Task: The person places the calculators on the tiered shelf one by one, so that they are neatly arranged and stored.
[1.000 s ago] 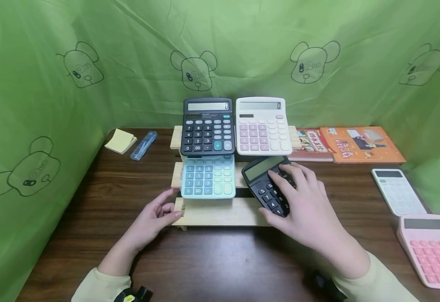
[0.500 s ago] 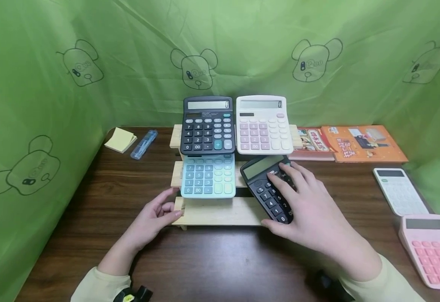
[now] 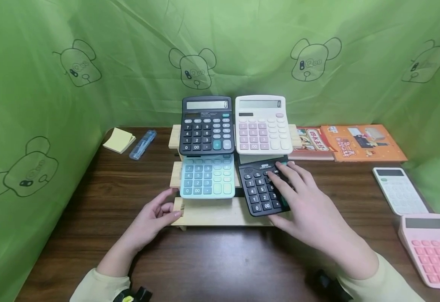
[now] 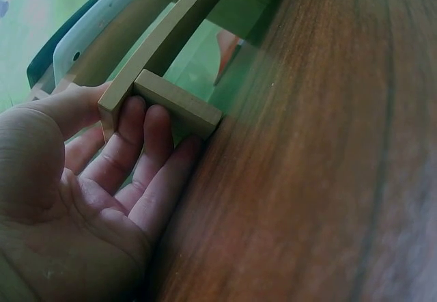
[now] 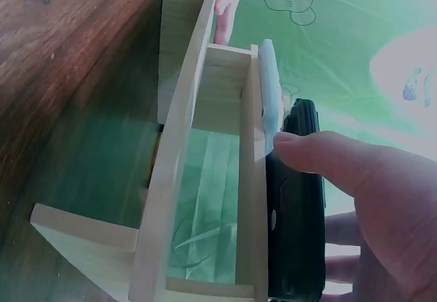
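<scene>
A tiered wooden stand (image 3: 216, 212) holds a dark navy calculator (image 3: 206, 140) and a white calculator with pink keys (image 3: 264, 138) on its top step. On the middle step sits a light blue calculator (image 3: 208, 178). To its right my right hand (image 3: 310, 209) grips a black calculator (image 3: 261, 191), slightly tilted, thumb at its lower edge and fingers over its right-side keys. The white calculator's lower edge overlaps its screen. In the right wrist view the black calculator (image 5: 293, 213) lies against the middle step. My left hand (image 3: 153, 216) pinches the bottom step's left end, thumb and fingers around the board (image 4: 136, 76).
Yellow sticky notes (image 3: 119, 140) and a blue translucent plastic item (image 3: 142, 144) lie at the back left. Books (image 3: 363, 142) lie behind on the right. A slim white calculator (image 3: 399, 191) and a pink calculator (image 3: 429, 251) lie at the right edge. Green cloth surrounds the table.
The black calculator has turned more upright, its top sliding behind the white calculator's lower edge. My right hand keeps hold of it. The left hand stays at the stand.
</scene>
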`<state>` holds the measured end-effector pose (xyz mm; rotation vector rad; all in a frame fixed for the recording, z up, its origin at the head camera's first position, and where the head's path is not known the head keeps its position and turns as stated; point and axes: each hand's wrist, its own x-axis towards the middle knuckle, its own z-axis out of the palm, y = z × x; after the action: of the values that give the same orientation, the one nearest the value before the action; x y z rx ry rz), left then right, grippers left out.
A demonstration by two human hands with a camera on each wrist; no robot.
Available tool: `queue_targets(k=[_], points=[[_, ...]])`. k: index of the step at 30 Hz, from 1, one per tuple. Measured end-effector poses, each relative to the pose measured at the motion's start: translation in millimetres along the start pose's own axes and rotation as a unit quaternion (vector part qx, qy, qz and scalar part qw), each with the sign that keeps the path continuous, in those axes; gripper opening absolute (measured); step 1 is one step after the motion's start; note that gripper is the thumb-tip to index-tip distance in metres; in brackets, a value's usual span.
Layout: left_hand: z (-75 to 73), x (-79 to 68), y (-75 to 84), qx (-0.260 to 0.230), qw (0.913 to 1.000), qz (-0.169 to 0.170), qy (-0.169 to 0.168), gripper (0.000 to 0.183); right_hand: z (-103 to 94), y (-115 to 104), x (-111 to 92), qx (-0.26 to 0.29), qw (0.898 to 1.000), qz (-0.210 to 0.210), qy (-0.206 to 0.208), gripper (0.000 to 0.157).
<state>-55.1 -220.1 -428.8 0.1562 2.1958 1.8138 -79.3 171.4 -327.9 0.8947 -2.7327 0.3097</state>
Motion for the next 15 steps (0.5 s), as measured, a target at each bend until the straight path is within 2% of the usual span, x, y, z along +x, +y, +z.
queue_targets(k=[6, 15], points=[[0.5, -0.1, 0.9, 0.004, 1.0000, 0.007, -0.005, 0.062, 0.9, 1.1, 0.1, 0.008, 1.000, 0.000, 0.009, 0.093], [0.4, 0.9, 1.6, 0.001, 0.9998, 0.015, -0.010, 0.061, 9.8, 1.3, 4.8, 0.010, 0.998, -0.011, 0.057, 0.092]])
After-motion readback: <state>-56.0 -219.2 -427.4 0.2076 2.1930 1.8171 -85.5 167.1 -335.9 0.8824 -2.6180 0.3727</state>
